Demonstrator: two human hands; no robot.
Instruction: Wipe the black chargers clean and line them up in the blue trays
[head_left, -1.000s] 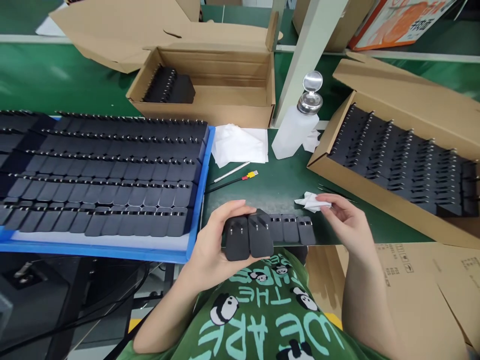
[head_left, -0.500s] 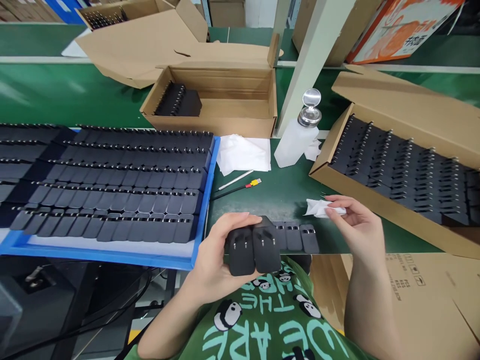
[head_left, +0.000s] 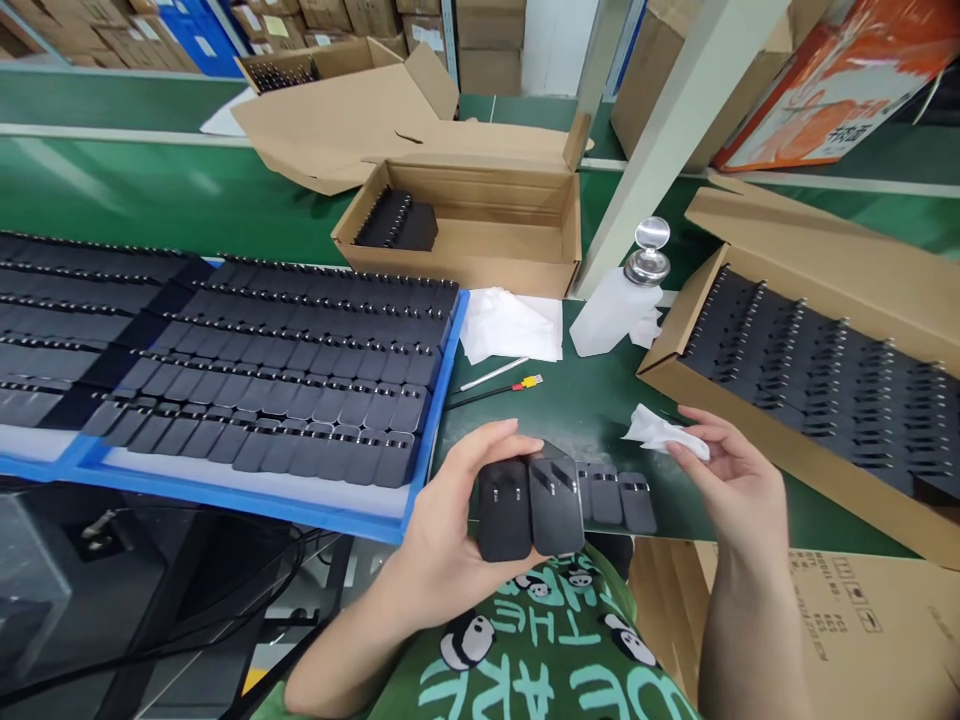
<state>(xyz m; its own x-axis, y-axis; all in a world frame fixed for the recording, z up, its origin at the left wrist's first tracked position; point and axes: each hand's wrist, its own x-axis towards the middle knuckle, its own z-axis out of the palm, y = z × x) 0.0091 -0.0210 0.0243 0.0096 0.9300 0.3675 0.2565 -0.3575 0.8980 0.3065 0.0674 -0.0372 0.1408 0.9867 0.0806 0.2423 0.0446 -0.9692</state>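
Two black plug-in power adapters (head_left: 531, 508) sit side by side in my left hand (head_left: 442, 510), their metal prongs toward me. The fingers and thumb of that hand wrap round them from the left. My right hand (head_left: 739, 480) pinches a crumpled white wipe (head_left: 666, 432) between thumb and fingertips, apart from the adapters. Behind the held pair, several more adapters (head_left: 621, 497) lie in a row along the front edge of the green table (head_left: 559, 405).
A blue tray (head_left: 416, 505) full of adapters stands at left. An open carton (head_left: 525, 270) with a few adapters is behind, a fuller carton (head_left: 694, 385) at right. Between them are a white pump bottle (head_left: 604, 310), white sheets (head_left: 514, 325), a white stick (head_left: 491, 374) and a USB cable (head_left: 487, 396).
The view has shifted, so everything sits a little further right and lower. Both hands keep their holds; the right-hand adapter now faces me a bit more flatly.
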